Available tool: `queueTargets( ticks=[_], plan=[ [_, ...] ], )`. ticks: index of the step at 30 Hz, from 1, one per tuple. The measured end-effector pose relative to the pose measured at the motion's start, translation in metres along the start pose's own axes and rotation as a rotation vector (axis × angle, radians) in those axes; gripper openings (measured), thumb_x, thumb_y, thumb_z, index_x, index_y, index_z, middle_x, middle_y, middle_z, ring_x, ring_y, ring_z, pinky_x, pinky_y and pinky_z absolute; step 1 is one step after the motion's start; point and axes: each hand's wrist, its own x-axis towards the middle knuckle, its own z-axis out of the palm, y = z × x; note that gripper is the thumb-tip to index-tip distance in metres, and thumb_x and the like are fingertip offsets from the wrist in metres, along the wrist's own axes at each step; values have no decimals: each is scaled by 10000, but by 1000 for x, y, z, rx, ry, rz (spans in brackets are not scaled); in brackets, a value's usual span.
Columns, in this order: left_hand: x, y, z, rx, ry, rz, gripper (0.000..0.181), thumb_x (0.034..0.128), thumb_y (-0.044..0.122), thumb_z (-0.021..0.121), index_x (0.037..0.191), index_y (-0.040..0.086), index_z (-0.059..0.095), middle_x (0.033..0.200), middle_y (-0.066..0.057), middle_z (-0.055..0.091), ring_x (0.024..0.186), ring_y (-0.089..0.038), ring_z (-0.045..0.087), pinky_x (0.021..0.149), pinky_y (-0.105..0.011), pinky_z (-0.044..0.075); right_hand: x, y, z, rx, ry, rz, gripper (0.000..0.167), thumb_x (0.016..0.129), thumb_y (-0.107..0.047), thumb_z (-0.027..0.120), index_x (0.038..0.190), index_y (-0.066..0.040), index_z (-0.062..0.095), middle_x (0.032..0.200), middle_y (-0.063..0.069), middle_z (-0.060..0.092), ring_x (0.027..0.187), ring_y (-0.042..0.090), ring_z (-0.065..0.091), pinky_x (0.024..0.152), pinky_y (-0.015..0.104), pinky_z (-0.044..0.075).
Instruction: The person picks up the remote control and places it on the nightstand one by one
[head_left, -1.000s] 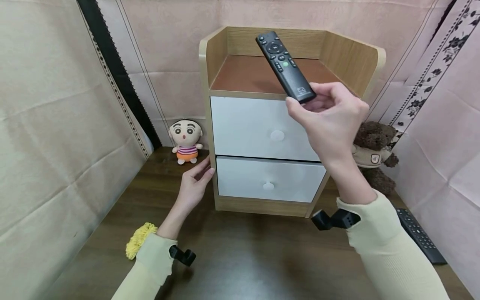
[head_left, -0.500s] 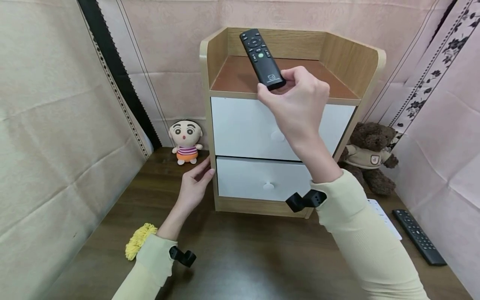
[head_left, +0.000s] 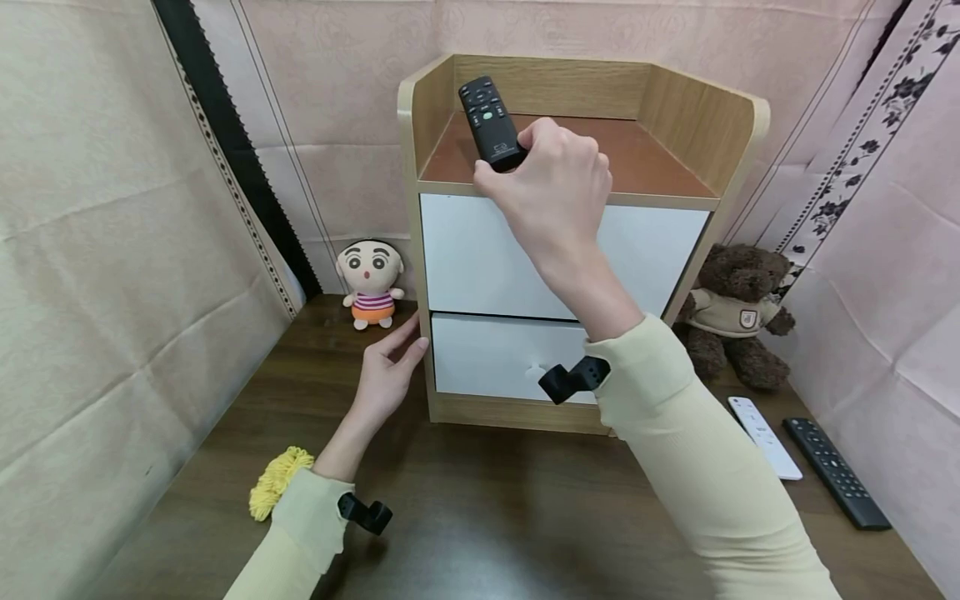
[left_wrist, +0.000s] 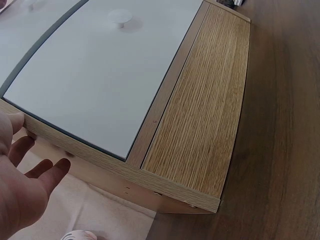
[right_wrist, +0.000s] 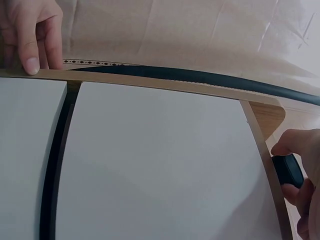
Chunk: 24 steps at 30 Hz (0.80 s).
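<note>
My right hand (head_left: 558, 187) pinches the near end of a small black remote control (head_left: 491, 125). The remote tilts up and away, over the brown top shelf (head_left: 645, 162) of a wooden cabinet with two white drawers (head_left: 480, 258). In the right wrist view, thumb and fingers hold the end of the remote (right_wrist: 288, 170) beside the cabinet's top edge. My left hand (head_left: 386, 375) rests against the cabinet's left side, low down. The left wrist view has its thumb at the front edge and loosely bent fingers along the side panel (left_wrist: 110, 177).
A boy doll (head_left: 372, 283) stands left of the cabinet, and a brown teddy bear (head_left: 738, 321) sits at its right. A white remote (head_left: 765, 437) and a longer black remote (head_left: 836, 475) lie on the right of the table. A yellow yarn bundle (head_left: 281, 483) lies near my left wrist.
My right hand has carried the black remote to the left and inward over the cabinet top, uncovering the white remote. The left hand has stayed in place.
</note>
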Motion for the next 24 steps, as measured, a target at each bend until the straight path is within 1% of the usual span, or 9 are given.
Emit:
queueTargets(
  ticks=[3, 9, 11, 13, 16, 18, 20, 22, 24],
  plan=[
    [0, -1, 1, -1, -3, -1, 427, 1019, 18, 619, 1439, -21, 556, 1443, -147, 574, 1347, -242, 511, 1047, -295, 463, 2, -4, 3, -23, -33, 20, 343, 837, -314, 754, 1015, -21, 737, 921, 112, 737, 819, 316, 649, 719, 433, 494],
    [0, -2, 2, -3, -16, -11, 437, 1017, 28, 630, 1445, -10, 554, 1452, -122, 571, 1355, -219, 505, 1031, -240, 463, 6, -7, 9, -70, -81, 58, 349, 831, -353, 748, 998, -46, 732, 895, 86, 717, 794, 282, 617, 647, 400, 480],
    [0, -2, 2, -8, -14, -10, 436, 1015, 25, 632, 1442, -12, 556, 1451, -123, 573, 1354, -221, 506, 1045, -280, 464, 7, -8, 9, -83, -96, 72, 352, 835, -365, 738, 996, -51, 730, 888, 76, 708, 792, 271, 602, 641, 392, 473],
    [-1, -1, 2, -13, -12, -5, 437, 1010, 16, 634, 1439, -17, 558, 1449, -130, 573, 1354, -225, 505, 1067, -355, 457, 8, -9, 9, -95, -115, 89, 341, 832, -374, 731, 971, -63, 723, 874, 59, 689, 791, 262, 592, 636, 383, 463],
    [-1, 1, 2, -12, -14, -5, 437, 1008, 11, 635, 1437, -22, 557, 1449, -135, 571, 1351, -226, 505, 1078, -437, 442, 10, -10, 8, -117, -143, 106, 299, 835, -387, 724, 857, -90, 688, 815, 31, 637, 748, 241, 562, 596, 355, 431],
    [-1, 2, 1, -5, -16, -6, 436, 1010, 12, 632, 1438, -22, 556, 1449, -137, 571, 1346, -228, 510, 1071, -421, 451, 12, -11, 7, -132, -160, 111, 323, 839, -407, 727, 758, -108, 634, 748, 14, 581, 698, 223, 530, 554, 337, 403],
    [0, 2, 0, 0, -16, -7, 434, 1013, 16, 629, 1439, -22, 556, 1449, -138, 571, 1340, -232, 515, 1051, -346, 469, 14, -13, 5, -147, -177, 109, 405, 848, -453, 734, 687, -119, 571, 688, 3, 519, 654, 206, 492, 519, 322, 375],
    [0, 2, -1, 4, -13, -8, 432, 1013, 16, 628, 1438, -23, 556, 1447, -141, 572, 1335, -238, 521, 1022, -265, 477, 15, -14, 5, -155, -192, 111, 479, 848, -505, 749, 659, -122, 532, 659, -4, 464, 624, 192, 461, 501, 313, 358],
    [0, 2, -1, 1, -10, -11, 433, 1012, 13, 629, 1437, -25, 556, 1448, -143, 571, 1334, -240, 521, 1005, -228, 475, 14, -15, 5, -162, -203, 109, 505, 849, -556, 762, 684, -125, 555, 673, -10, 467, 627, 187, 461, 507, 310, 356]
  ],
)
